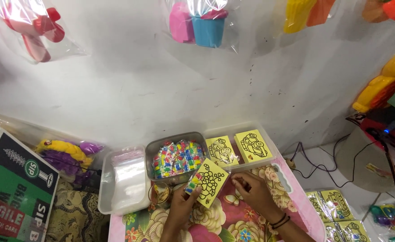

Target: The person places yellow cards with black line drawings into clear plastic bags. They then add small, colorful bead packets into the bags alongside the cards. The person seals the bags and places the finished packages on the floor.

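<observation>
Head view, looking down at my own two hands over a floral-patterned pink table. My left hand is closed around a yellow sand-art card with a flower outline, held tilted just above the table; a small packet of coloured sachets looks pinched against the card's lower left edge, though I can't tell exactly how the fingers sit on it. My right hand rests knuckles-up just beside the card, fingers curled in; cannot tell whether it has anything under them. Behind the card sits a grey tray full of more coloured sachets, a clear tub of empty plastic bags to its left, and a clear tray with two more yellow cards to its right. Bagged finished cards lie on the floor at right. Judging progress: card and colour packet look paired up, not yet in a bag, so bagging seems left.
</observation>
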